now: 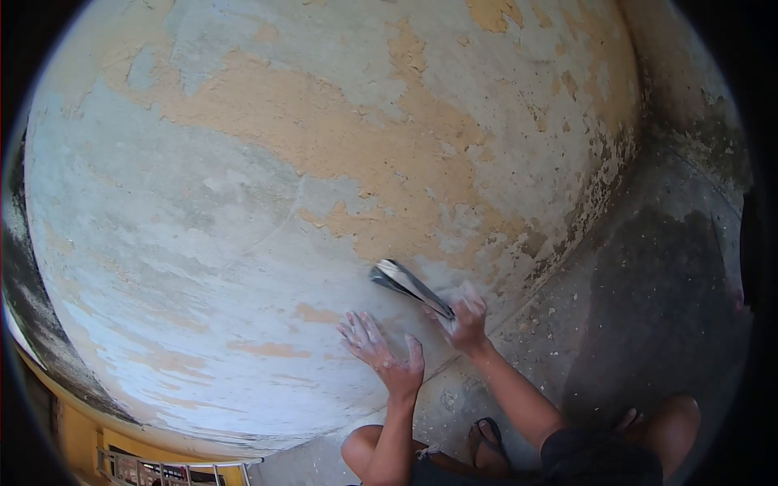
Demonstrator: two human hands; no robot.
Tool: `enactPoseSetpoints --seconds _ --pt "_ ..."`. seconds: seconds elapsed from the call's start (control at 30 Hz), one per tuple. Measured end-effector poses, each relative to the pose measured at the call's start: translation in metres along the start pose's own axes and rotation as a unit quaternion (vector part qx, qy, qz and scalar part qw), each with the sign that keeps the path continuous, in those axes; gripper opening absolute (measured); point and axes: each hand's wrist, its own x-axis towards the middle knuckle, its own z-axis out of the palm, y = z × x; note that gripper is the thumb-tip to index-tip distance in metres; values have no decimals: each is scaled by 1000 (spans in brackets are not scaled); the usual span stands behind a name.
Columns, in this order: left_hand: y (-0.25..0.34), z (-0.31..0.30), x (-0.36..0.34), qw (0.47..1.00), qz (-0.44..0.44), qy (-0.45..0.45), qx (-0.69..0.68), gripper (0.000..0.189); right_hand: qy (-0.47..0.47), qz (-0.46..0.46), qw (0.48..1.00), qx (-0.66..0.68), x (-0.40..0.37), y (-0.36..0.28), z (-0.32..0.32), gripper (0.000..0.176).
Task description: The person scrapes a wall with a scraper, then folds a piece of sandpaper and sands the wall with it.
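The wall (203, 202) in front of me is patchy, with flaking orange paint (324, 130) over pale grey-white plaster. My left hand (387, 354), dusted white, lies with its fingers spread against the low part of the wall. In my right hand (465, 321), also whitened, is a metal scraper (413, 285); the fingers are closed round its narrow end. Its wider end points up and left, close over the wall surface just below the orange patch. The tool is slightly blurred.
Paint flakes are scattered over the concrete floor (527, 356), beside a large dark wet-looking patch (664, 300). My knees and a sandalled foot (489, 444) are close below the hands. A metal ladder (174, 472) lies at the lower left. Another wall (697, 89) meets this one at right.
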Motion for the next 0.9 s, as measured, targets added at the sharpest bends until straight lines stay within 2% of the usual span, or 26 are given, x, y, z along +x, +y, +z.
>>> enactPoseSetpoints --seconds 0.07,0.13,0.2,0.33,0.4,0.57,0.63,0.73,0.83,0.9 --pt "4 1 3 999 -31 -19 2 87 -21 36 998 -40 -35 13 -3 25" --pt "7 -1 2 999 -29 -26 7 88 -9 39 998 -44 -55 17 -7 28" --pt "5 1 5 999 -28 -36 8 88 -42 59 996 -58 -68 18 -10 28" --pt "2 3 0 1000 -30 -11 -1 88 -44 50 996 -56 -14 -2 -7 27" --pt "0 5 0 1000 -22 11 0 88 -40 47 998 -12 8 -7 -5 26" --pt "3 6 7 999 -42 22 10 86 -46 68 996 -37 -54 8 -8 24" --pt "5 6 8 998 -55 23 29 87 -49 75 995 -43 -55 3 -10 25" --pt "-3 10 3 996 -78 10 54 91 -16 59 998 -33 -30 -5 0 25" --pt "-2 16 3 996 -78 2 52 94 -40 38 998 -29 12 -15 5 26" --pt "-3 15 4 996 -80 4 50 95 -46 38 998 -25 3 -12 4 27"
